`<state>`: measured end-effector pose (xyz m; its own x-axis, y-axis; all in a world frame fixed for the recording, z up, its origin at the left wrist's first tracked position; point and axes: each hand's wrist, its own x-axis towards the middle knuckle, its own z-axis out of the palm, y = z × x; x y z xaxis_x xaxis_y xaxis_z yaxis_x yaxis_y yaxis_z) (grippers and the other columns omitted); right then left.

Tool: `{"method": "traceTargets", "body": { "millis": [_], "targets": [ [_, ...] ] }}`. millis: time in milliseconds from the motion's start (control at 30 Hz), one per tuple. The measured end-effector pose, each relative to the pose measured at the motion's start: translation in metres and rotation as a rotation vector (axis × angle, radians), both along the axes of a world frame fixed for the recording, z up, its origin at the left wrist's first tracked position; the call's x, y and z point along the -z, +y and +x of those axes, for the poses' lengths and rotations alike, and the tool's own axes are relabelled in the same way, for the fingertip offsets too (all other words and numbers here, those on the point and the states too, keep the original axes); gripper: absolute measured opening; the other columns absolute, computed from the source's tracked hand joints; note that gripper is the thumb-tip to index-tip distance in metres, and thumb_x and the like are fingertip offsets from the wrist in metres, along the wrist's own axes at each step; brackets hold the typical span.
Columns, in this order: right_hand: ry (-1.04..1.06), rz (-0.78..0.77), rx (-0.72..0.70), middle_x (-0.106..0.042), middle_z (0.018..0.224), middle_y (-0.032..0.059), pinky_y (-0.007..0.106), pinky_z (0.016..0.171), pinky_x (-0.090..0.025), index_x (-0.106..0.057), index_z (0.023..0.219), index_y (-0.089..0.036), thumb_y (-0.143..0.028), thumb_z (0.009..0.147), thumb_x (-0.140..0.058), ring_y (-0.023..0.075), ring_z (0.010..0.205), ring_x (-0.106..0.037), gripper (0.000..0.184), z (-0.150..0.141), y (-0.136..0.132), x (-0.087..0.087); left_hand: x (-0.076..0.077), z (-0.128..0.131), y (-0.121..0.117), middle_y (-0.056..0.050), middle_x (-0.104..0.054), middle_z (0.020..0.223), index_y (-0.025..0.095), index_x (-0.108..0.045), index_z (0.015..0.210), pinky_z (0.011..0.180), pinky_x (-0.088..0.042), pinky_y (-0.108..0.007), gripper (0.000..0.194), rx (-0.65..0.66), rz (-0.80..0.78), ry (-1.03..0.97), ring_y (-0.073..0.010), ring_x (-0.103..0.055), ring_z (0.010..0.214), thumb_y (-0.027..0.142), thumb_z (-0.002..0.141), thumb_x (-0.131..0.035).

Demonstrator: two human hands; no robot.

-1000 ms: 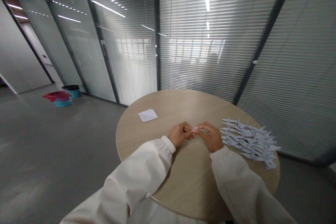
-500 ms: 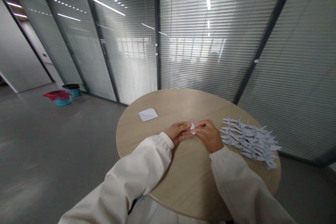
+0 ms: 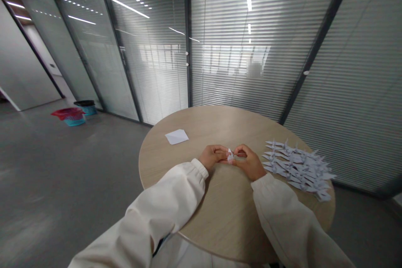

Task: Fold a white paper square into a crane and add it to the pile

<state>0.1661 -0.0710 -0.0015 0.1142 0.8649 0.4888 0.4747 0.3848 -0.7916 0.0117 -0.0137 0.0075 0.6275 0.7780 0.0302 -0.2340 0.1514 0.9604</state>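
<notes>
Between both hands, over the middle of the table, is a small folded piece of white paper [image 3: 230, 156]. My left hand [image 3: 214, 156] pinches its left side, fingers closed and pointing right. From the right, my right hand [image 3: 249, 162] grips the paper with thumb and fingertips. The fingers cover part of the paper, so its full shape is hidden. A group of folded paper cranes [image 3: 298, 165] lies to the right of my right hand, packed in rows. Up and to the left of my left hand rests a flat sheet of white paper [image 3: 176, 136] with a crease across it.
The round wooden table [image 3: 220, 123] stands against a glass partition [image 3: 232, 83] with blinds. On the floor at the left are a blue bin with a red liner [image 3: 70, 116] and another with a black liner [image 3: 88, 107].
My right hand's fingers have shifted slightly on the paper, thumb lower and fingers drawn up. The paper's visible part has turned a little. Cranes and sheet stay put.
</notes>
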Motion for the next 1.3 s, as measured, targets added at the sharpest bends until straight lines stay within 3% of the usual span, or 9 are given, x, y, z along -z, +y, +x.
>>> {"method": "traceTargets", "body": {
  "millis": [200,467,600,833,1000,1133,1300],
  "targets": [
    [0.288,-0.195,-0.165,-0.060,0.072,-0.0009,0.029,0.066,-0.047,-0.046,0.072,-0.020,-0.031,0.049,-0.076,0.0153,0.067,-0.059,0.040,0.000,0.002,0.003,0.001,0.001,-0.001,-0.004,-0.066,0.068,0.009,-0.064,0.074,0.061,-0.049,-0.023,0.034,0.019,0.085,-0.002,-0.0111,-0.060,0.059,0.028,0.049,-0.077],
    [0.398,-0.308,-0.218,-0.062,0.064,-0.0019,0.026,0.058,-0.046,-0.049,0.069,-0.019,-0.030,0.047,-0.077,0.0141,0.059,-0.059,0.037,-0.001,-0.001,-0.004,0.001,0.003,-0.005,-0.002,-0.064,0.065,0.011,-0.061,0.074,0.064,-0.050,-0.028,0.036,0.011,0.125,0.053,-0.0137,-0.061,0.060,0.044,0.061,-0.067],
    [0.451,-0.332,-0.252,-0.062,0.064,-0.0034,0.027,0.063,-0.047,-0.050,0.068,-0.019,-0.030,0.042,-0.078,0.0139,0.061,-0.060,0.040,-0.004,-0.002,-0.006,0.000,0.003,-0.007,-0.002,-0.064,0.065,0.011,-0.063,0.083,0.063,-0.049,-0.026,0.041,0.009,0.186,0.078,-0.0129,-0.060,0.059,0.038,0.053,-0.075],
    [0.369,-0.294,-0.190,-0.060,0.067,-0.0021,0.025,0.063,-0.044,-0.051,0.073,-0.018,-0.032,0.045,-0.077,0.0129,0.064,-0.057,0.041,-0.008,-0.001,-0.009,0.000,0.006,-0.006,-0.002,-0.063,0.060,0.009,-0.063,0.071,0.055,-0.045,-0.022,0.033,-0.101,0.220,0.043,-0.0096,-0.056,0.053,0.034,0.053,-0.075],
    [0.223,-0.274,-0.138,-0.060,0.066,-0.0011,0.024,0.062,-0.042,-0.055,0.071,-0.016,-0.040,0.058,-0.070,0.0132,0.064,-0.056,0.031,-0.009,-0.001,-0.008,-0.006,0.004,-0.005,-0.004,-0.065,0.066,0.009,-0.064,0.070,0.057,-0.043,-0.020,0.030,-0.187,0.291,-0.004,-0.0096,-0.057,0.057,0.033,0.054,-0.074],
    [0.090,-0.285,-0.186,-0.064,0.069,0.0004,0.025,0.062,-0.042,-0.064,0.073,-0.014,-0.044,0.067,-0.061,0.0156,0.067,-0.058,0.031,-0.008,-0.005,-0.010,-0.007,0.003,-0.006,-0.004,-0.066,0.066,0.010,-0.064,0.070,0.057,-0.044,-0.021,0.029,-0.171,0.275,-0.010,-0.0106,-0.058,0.057,0.032,0.056,-0.074],
    [0.032,-0.277,-0.166,-0.068,0.070,0.0014,0.027,0.068,-0.043,-0.070,0.071,-0.016,-0.045,0.069,-0.059,0.0188,0.072,-0.062,0.031,-0.008,-0.009,-0.015,-0.006,0.004,-0.008,-0.005,-0.066,0.065,0.010,-0.064,0.070,0.055,-0.044,-0.022,0.030,-0.166,0.273,0.005,-0.0106,-0.057,0.054,0.034,0.056,-0.073]
  ]
}}
